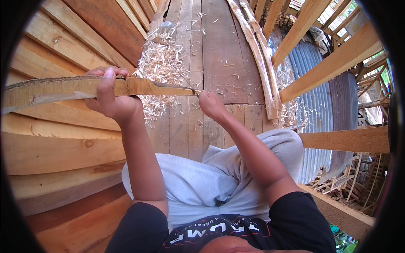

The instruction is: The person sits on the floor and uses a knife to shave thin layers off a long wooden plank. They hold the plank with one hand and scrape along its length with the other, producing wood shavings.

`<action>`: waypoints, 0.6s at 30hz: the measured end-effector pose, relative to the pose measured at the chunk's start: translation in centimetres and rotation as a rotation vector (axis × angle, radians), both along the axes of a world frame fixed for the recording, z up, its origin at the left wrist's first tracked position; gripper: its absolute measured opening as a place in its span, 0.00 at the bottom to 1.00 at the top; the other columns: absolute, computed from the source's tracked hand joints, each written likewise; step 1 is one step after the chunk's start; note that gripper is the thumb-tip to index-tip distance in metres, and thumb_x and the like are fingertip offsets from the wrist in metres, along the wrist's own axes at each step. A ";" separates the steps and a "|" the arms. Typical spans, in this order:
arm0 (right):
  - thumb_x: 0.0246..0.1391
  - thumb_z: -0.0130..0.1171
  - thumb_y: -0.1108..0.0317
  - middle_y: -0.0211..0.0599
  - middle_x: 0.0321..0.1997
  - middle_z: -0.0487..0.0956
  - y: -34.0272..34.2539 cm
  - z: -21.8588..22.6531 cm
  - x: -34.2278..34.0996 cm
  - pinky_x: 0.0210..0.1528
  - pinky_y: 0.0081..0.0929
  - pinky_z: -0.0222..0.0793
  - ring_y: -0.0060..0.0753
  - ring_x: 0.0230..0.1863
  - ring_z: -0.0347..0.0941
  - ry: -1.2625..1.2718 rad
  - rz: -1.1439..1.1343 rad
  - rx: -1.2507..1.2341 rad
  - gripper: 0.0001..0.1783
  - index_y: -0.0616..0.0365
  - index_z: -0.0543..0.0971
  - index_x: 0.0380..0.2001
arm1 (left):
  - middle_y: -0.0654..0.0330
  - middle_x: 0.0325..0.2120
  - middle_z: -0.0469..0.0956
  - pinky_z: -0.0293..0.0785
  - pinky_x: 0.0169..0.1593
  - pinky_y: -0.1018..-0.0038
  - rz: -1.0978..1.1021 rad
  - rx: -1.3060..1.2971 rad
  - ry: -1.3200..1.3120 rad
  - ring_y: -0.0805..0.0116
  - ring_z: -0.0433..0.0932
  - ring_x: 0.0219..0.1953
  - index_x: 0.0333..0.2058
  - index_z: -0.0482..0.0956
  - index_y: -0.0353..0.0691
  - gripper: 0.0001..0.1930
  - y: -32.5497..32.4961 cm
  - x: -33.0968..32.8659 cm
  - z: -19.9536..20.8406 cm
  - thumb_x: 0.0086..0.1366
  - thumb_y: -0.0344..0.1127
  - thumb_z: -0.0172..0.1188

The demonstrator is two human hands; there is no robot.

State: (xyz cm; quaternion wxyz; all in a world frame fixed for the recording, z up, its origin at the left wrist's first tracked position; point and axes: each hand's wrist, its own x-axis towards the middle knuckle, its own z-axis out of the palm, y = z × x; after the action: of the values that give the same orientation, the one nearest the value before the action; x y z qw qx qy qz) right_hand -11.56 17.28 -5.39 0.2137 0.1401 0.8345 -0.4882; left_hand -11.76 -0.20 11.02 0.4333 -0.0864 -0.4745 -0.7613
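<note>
A long, slightly curved piece of wood (76,89) with rough dark bark along its upper edge reaches in from the left and narrows to a thin tip. My left hand (110,90) is closed round it from below, thumb up against the near side, fingers over the far side. My right hand (211,104) is closed at the narrow tip, on a thin, knife-like tool (185,80) whose fine end slants up and left past the wood. The handle is hidden in my fist, so its exact kind is unclear.
Pale wood shavings (162,63) are heaped on the plank floor (219,46), with a clear rounded object (166,26) behind them. Stacked boards (63,149) wall the left. On the right lie peeled poles (259,55), beside slanting beams (333,63) and corrugated metal sheets (314,97).
</note>
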 end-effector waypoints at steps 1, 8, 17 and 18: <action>0.60 0.33 0.52 0.71 0.43 0.75 -0.1 0.4 0.1 0.56 0.47 0.63 0.65 0.50 0.72 0.020 0.001 0.023 0.34 0.77 0.76 0.39 | 0.57 0.23 0.67 0.72 0.28 0.71 -0.009 -0.008 0.011 0.66 0.70 0.21 0.29 0.67 0.36 0.08 -0.1 0.0 -0.1 0.49 0.26 0.54; 0.57 0.38 0.58 0.69 0.34 0.76 -0.5 2.0 1.2 0.45 0.49 0.69 0.64 0.39 0.75 0.221 0.117 0.209 0.26 0.74 0.77 0.30 | 0.58 0.23 0.67 0.72 0.28 0.71 -0.010 -0.027 0.010 0.67 0.71 0.21 0.30 0.67 0.37 0.09 -0.9 0.0 -0.7 0.49 0.26 0.55; 0.55 0.40 0.63 0.67 0.38 0.77 0.9 -2.0 -0.6 0.44 0.50 0.70 0.65 0.37 0.76 0.238 0.282 0.264 0.22 0.72 0.77 0.36 | 0.58 0.22 0.68 0.72 0.28 0.71 -0.034 -0.009 0.021 0.67 0.71 0.21 0.30 0.67 0.37 0.08 -0.5 0.0 -0.1 0.49 0.25 0.55; 0.55 0.40 0.63 0.67 0.37 0.77 -1.1 2.1 0.1 0.43 0.50 0.70 0.65 0.36 0.76 0.233 0.227 0.188 0.22 0.73 0.76 0.36 | 0.58 0.22 0.68 0.72 0.28 0.71 -0.026 0.002 0.022 0.67 0.71 0.21 0.30 0.67 0.37 0.08 -0.8 0.0 -0.3 0.49 0.25 0.55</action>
State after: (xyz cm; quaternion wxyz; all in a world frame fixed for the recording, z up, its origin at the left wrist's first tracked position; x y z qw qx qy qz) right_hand -11.50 16.16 -3.32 0.1551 0.0070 0.9061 -0.3937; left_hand -11.77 -1.00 10.70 0.4287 -0.1007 -0.4677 -0.7664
